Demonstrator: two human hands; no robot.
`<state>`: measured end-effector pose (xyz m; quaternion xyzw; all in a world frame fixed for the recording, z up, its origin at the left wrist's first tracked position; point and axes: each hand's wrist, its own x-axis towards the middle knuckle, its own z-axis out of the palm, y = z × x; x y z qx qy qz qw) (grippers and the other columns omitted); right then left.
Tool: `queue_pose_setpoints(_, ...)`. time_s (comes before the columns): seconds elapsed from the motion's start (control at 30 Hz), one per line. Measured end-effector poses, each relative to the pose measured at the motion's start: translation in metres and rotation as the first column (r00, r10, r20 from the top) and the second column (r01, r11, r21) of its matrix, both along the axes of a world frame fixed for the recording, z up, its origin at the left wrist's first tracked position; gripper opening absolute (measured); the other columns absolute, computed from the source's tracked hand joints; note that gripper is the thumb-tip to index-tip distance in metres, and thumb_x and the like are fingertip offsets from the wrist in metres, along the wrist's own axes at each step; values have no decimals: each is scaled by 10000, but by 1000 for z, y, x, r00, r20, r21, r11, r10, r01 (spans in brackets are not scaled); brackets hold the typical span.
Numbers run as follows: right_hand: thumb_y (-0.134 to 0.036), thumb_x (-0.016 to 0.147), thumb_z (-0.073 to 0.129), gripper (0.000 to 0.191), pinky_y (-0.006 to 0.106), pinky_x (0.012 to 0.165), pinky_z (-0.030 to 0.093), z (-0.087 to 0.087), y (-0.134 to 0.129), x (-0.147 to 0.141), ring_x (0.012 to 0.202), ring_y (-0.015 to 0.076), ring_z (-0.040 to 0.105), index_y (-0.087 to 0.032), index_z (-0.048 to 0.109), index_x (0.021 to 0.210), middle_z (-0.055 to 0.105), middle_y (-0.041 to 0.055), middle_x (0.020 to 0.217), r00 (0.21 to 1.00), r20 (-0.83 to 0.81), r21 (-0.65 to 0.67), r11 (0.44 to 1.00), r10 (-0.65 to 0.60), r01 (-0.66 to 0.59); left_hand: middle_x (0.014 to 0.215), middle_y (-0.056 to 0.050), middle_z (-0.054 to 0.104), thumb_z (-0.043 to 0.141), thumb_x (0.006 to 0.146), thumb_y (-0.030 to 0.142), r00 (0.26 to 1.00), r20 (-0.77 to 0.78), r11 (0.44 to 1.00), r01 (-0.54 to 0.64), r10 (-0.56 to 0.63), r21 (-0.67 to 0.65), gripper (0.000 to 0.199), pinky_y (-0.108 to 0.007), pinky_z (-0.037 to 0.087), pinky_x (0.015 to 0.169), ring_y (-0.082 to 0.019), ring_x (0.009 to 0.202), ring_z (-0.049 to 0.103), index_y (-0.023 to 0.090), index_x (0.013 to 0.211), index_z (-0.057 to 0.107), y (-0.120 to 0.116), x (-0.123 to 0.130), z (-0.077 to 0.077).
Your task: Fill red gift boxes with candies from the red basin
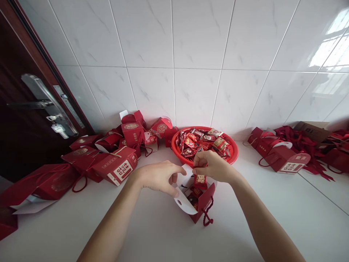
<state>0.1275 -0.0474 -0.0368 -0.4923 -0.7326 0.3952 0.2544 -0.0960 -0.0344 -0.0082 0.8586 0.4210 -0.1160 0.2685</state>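
A small red gift box [205,199] stands on the white surface in front of me, its lid flaps raised and several wrapped sweets inside. My left hand [163,179] is at the box's left side, thumb against a white inner flap [186,202] and the other fingers bent; it holds the box's opening edge. My right hand [214,168] pinches a red-wrapped snack packet [200,181] by its upper end, just over the opening. A twisted dark red cord handle [208,217] hangs at the box's near right side.
Behind the box, a red plastic basket [233,154] is heaped with wrapped sweets. Several closed red boxes [116,165] crowd the left, near a dark door [19,120] with keys in its lock. More red boxes [289,159] and red ribbons [296,143] lie right, along the tiled wall [196,91].
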Motion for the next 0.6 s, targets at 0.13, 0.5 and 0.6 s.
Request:
queue_pose_setpoints(0.13,-143,782,654,117,256,575,434,-2,-5,-6,644,144,583,-206,566,827,654,-15,730,992,125,20,1000,9,-11,1102,-34,722,716,728,471,1000,-16,1000,6,-6,4,753,-277,490,770,-274,1096,636,255,1428,542,0,1,0)
queue_pose_setpoints(0.5,-272,831,676,85,291,669,442,11,-11,8,804,192,629,-213,628,869,704,27,880,950,297,186,982,-92,36,1072,-22,722,716,725,498,999,-35,1000,-24,24,8,757,-297,477,788,-276,1105,620,273,1426,536,-1,-1,0)
queue_pose_setpoints(0.6,-315,848,653,106,295,658,441,17,-14,20,778,187,617,-213,625,859,698,26,864,949,293,204,977,-114,55,1069,-25,719,721,712,531,997,-51,998,-51,52,27,783,-303,480,795,-284,1126,612,292,1432,530,-2,-2,0)
